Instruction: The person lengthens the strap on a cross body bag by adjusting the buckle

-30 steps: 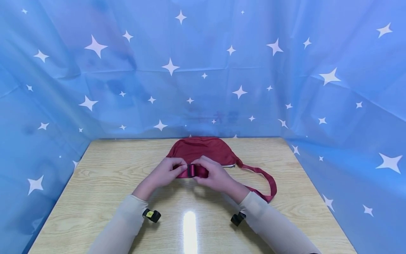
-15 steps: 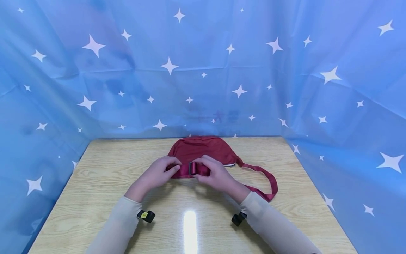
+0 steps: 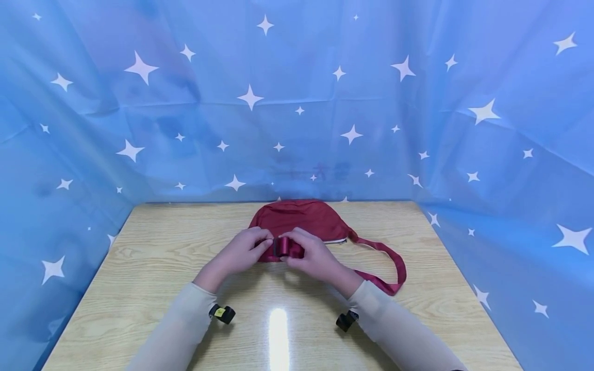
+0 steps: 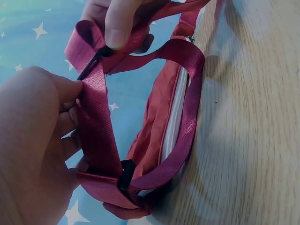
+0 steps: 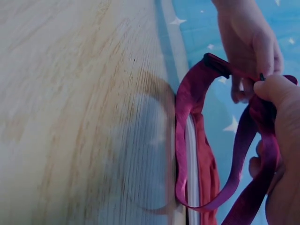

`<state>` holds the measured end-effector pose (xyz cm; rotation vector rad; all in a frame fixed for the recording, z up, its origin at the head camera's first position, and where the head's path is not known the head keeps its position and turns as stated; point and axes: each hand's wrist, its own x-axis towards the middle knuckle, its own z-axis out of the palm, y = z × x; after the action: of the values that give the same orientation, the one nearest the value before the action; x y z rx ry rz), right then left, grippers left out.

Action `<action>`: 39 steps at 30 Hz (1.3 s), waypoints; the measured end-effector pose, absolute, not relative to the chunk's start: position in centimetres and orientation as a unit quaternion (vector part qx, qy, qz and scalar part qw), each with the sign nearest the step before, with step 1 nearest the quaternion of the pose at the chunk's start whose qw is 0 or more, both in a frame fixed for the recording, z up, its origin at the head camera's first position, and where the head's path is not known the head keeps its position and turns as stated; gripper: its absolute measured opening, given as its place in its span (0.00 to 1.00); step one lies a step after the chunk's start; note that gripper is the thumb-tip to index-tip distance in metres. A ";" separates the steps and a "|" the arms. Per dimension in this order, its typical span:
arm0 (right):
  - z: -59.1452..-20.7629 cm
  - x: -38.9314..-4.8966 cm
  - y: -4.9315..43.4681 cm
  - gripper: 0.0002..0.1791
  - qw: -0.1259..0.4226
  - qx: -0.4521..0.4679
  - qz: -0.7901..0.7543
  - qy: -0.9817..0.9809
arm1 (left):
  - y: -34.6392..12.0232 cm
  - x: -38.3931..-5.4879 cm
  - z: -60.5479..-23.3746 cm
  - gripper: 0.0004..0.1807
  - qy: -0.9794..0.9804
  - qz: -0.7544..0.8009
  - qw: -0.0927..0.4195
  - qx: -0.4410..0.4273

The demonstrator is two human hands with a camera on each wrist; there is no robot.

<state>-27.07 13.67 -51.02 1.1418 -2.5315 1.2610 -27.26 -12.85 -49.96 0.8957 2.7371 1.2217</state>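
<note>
A dark red waist bag [image 3: 297, 216] lies at the far edge of the wooden table, its white zipper [image 4: 174, 117] along the near side. In front of it, both hands hold its red strap [image 4: 96, 117] raised at a black strap slider [image 3: 277, 247]. My left hand [image 3: 238, 251] pinches the slider's edge between thumb and forefinger. Close on the other side, my right hand [image 3: 312, 253] pinches the strap, which rises in a small loop [image 3: 284, 246] beside the slider. A second black buckle [image 4: 125, 174] sits lower on the strap in the left wrist view.
The rest of the strap [image 3: 400, 270] curves over the table [image 3: 153, 288] to the right. A blue curtain [image 3: 297, 123] with white stars hangs behind and at both sides. Black wrist cameras [image 3: 223, 313] sit at the sleeves.
My left hand slid left along the strap, away from the slider, then came back right to it. The right hand has stayed nearly in place, and the strap loop between them looks wider.
</note>
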 end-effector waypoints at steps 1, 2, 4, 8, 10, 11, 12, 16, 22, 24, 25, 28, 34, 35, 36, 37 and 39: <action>-51.0 -27.1 13.6 0.26 0.047 0.374 0.412 -0.830 | -12.9 -27.3 -50.0 0.08 0.876 0.389 0.006 0.284; -51.0 -27.1 13.6 0.26 0.048 0.374 0.412 -0.830 | -12.9 -27.2 -50.0 0.09 0.877 0.390 0.006 0.280; -51.0 -27.0 13.6 0.26 0.048 0.371 0.411 -0.831 | -13.3 -27.1 -50.1 0.09 0.882 0.388 0.002 0.268; -50.9 -27.0 13.7 0.26 0.045 0.365 0.415 -0.832 | -14.6 -26.9 -50.6 0.09 0.888 0.383 -0.013 0.253; -50.9 -27.0 13.7 0.26 0.043 0.362 0.416 -0.833 | -15.2 -26.9 -50.9 0.08 0.889 0.374 -0.026 0.264; -50.9 -27.0 13.7 0.26 0.043 0.362 0.417 -0.833 | -15.4 -27.0 -51.1 0.07 0.888 0.370 -0.033 0.273; -50.9 -27.0 13.7 0.26 0.043 0.362 0.418 -0.832 | -15.5 -27.0 -51.2 0.07 0.886 0.365 -0.039 0.284; -50.9 -27.0 13.7 0.26 0.041 0.364 0.421 -0.830 | -15.4 -27.3 -51.5 0.06 0.874 0.364 -0.054 0.319; -50.9 -27.1 13.4 0.24 0.023 0.362 0.426 -0.829 | -14.5 -27.6 -51.2 0.07 0.865 0.377 -0.046 0.328; -51.1 -27.1 13.2 0.23 0.019 0.360 0.423 -0.831 | -14.1 -27.6 -51.0 0.07 0.864 0.373 -0.048 0.335; -51.2 -27.2 13.1 0.23 0.019 0.360 0.420 -0.833 | -13.9 -27.7 -51.0 0.07 0.863 0.370 -0.051 0.340; -51.5 -27.2 12.8 0.22 0.022 0.357 0.412 -0.838 | -13.4 -27.7 -50.8 0.08 0.862 0.368 -0.052 0.345; -51.7 -27.0 12.5 0.20 0.030 0.353 0.409 -0.841 | -13.3 -27.0 -50.9 0.06 0.869 0.398 -0.007 0.295; -51.8 -27.0 12.5 0.20 0.030 0.352 0.408 -0.842 | -13.4 -26.8 -50.9 0.09 0.870 0.403 0.001 0.285; -51.8 -27.0 12.6 0.19 0.030 0.350 0.408 -0.843 | -13.4 -26.7 -50.9 0.14 0.871 0.406 0.007 0.278; -51.8 -27.0 12.6 0.19 0.028 0.347 0.408 -0.844 | -13.4 -26.6 -51.0 0.18 0.873 0.404 0.008 0.274; -51.8 -27.0 12.7 0.19 0.021 0.342 0.406 -0.847 | -13.3 -26.4 -51.0 0.26 0.877 0.395 0.004 0.274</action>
<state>-27.04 12.74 -51.78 1.0591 -2.6269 1.2604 -26.41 -13.29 -51.01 0.8577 2.7479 1.2380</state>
